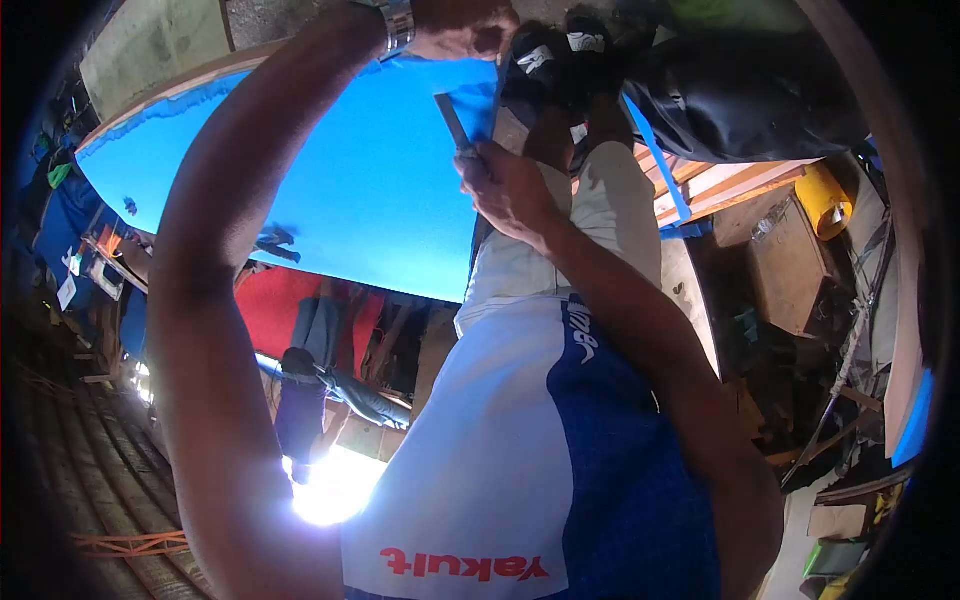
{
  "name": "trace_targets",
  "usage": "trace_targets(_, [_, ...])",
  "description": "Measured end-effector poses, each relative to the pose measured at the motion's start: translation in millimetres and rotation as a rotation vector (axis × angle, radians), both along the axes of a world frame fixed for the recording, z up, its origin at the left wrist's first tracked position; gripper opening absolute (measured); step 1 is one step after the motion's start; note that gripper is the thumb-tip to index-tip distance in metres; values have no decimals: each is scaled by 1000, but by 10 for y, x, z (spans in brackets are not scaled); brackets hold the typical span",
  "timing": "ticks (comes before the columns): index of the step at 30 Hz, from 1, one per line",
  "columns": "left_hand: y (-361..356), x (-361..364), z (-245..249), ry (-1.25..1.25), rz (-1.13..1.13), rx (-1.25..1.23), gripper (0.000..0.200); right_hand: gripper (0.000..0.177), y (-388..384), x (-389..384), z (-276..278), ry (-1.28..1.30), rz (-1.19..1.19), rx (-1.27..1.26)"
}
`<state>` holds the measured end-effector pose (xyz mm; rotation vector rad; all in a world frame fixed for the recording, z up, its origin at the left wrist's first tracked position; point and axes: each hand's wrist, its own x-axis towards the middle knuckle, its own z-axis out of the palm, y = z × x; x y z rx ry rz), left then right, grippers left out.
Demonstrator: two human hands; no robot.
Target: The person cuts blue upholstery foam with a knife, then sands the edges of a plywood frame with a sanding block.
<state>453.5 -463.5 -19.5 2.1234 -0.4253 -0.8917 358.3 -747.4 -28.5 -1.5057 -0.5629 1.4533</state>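
A large bright blue sheet or panel [350, 170] with a ragged darker blue edge stretches across the upper left. My left hand [468, 30], below a metal-banded watch [398, 24], is curled closed at the panel's top right edge. What its fingers hold is hidden. Near the panel's right edge, my right hand [508, 192] is closed around a thin, flat, dark strip-like tool [453, 122], whose free end points up and left over the blue surface. Dark blue patches mark the panel beside the tool.
My legs in pale trousers [615, 200] are right of the panel. Behind are wooden strips [715, 185], a black bag-like bundle [740, 100] and a yellow container [823, 202]. Red material [275, 305] lies below the panel. Another person [303, 400] stands at lower left.
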Motion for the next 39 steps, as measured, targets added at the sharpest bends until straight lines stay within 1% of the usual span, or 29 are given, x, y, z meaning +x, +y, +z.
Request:
trace_targets(1, [9, -5, -14, -18, -3, -18, 16, 18, 22, 58, 121, -18, 3, -50])
trace_targets(3, [-4, -1, -1, -28, -9, -11, 16, 20, -99, 206, 389, 95, 22, -286])
trace_targets(6, [-7, -1, 53, -34, -12, 53, 15, 17, -166, 250, 491, 111, 27, -258])
trace_targets(7, [-10, -14, 32, -53, -13, 51, 15, 17, -150, 154, 403, 334, -85, -181])
trace_targets(8, [-5, -5, 12, -75, -14, 53, 15, 16, -86, -9, 192, 550, -198, -95])
trace_targets(10, [-1, -1, 2, -84, -1, 50, 15, 13, 230, -192, -28, 450, -252, 113])
trace_targets(12, [12, -12, -16, -114, 0, 67, 15, 14, 201, -200, -3, 363, -170, -8])
trace_targets(14, [15, -46, -98, -169, -4, 99, 15, 16, 187, -89, 203, 275, -79, -135])
trace_targets(16, [35, -56, -162, -176, -25, 75, 15, 18, 157, -6, 367, 176, 9, -255])
trace_targets(19, [80, -31, -108, -158, -28, 80, 14, 22, -33, 1, 480, 94, -107, -153])
trace_targets(20, [72, -30, -82, -145, -25, 82, 14, 22, -14, -74, 321, 294, -120, -190])
trace_targets(21, [65, -25, -58, -159, -4, 48, 14, 22, 66, -172, 42, 492, -134, -226])
trace_targets(23, [83, -28, -39, -183, 40, -16, 15, 21, 343, -271, -82, 482, -131, -172])
trace_targets(25, [109, -6, -33, -209, 19, 36, 14, 20, 721, -246, 70, 69, -97, -1])
trace_targets(28, [128, 17, -27, -198, 13, 37, 14, 17, 612, -365, 69, 2, -131, 22])
trace_targets(31, [159, 87, 59, -106, 34, -33, 14, 17, 299, -174, 417, 10, 109, -236])
trace_targets(32, [173, 104, 94, -64, 43, -59, 14, 19, 231, -224, 401, 7, 88, -214])
trace_targets(35, [202, 70, 101, -99, 64, 54, 13, 19, 422, -293, 298, -68, 108, -166])
trace_targets(36, [220, 66, 99, -105, 65, 48, 12, 17, 536, -414, 148, -64, 61, -45])
trace_targets(39, [264, 44, 68, -106, 73, 37, 10, 17, 902, -365, 155, -14, -69, 34])
